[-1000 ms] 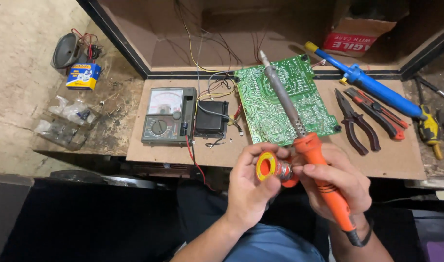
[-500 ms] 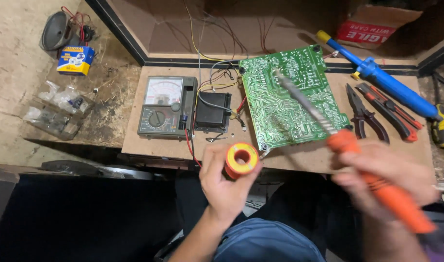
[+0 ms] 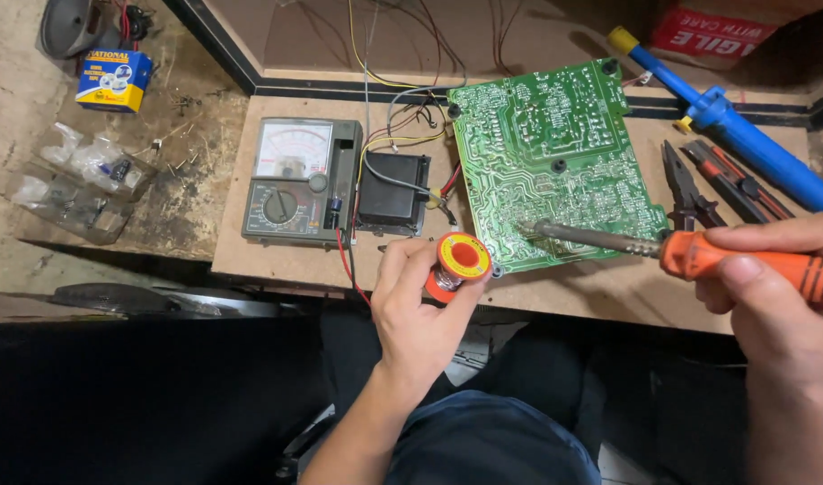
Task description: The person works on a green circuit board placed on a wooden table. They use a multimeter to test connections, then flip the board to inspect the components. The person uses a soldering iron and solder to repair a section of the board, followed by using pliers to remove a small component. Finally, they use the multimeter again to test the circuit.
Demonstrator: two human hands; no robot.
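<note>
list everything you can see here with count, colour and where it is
circuit board: 1, green, middle of the board
soldering iron: 1, orange handle, tip on circuit board
solder spool: 1, orange and yellow, at the board's front edge
analog multimeter: 1, grey, left of centre
black box: 1, wired, beside multimeter
desoldering pump: 1, blue, upper right
pliers: 1, dark, right
small box: 1, blue and yellow, upper left
left hand: holds spool
right hand: holds iron

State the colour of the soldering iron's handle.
Orange, with dark ribs on the grip; the soldering iron shows best in the head view.
</note>
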